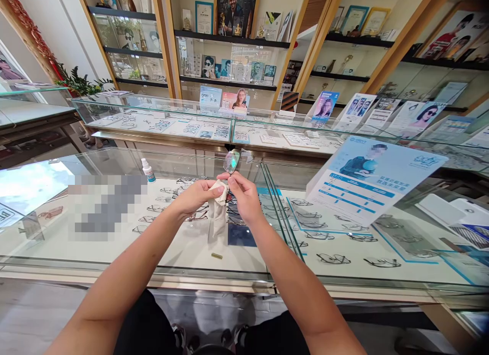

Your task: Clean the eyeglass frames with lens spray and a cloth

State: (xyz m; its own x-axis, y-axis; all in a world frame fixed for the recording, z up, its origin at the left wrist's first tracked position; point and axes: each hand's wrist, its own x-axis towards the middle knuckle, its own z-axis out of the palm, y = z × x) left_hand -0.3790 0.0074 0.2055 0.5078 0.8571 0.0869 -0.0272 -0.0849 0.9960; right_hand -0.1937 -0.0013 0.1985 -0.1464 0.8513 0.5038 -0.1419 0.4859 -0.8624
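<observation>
Over the glass counter, my left hand (195, 196) is closed on a pale cleaning cloth (217, 215), which hangs down below the fingers. Close beside it, my right hand (245, 196) pinches a pair of eyeglasses (231, 162). Their lenses stick up beyond my fingertips, and one shows a green-pink reflection. Fingers and cloth hide the rest of the frame. Both hands nearly touch at the cloth. To the left, a small white spray bottle (148, 170) with a blue label stands upright on the glass.
Under the counter glass (183, 261) lie rows of eyeglasses (333, 258). A blue-and-white leaflet stand (376, 179) rises on the right, near a white device (454, 215). A second display counter (164, 110) runs behind, with shelves of framed pictures beyond it.
</observation>
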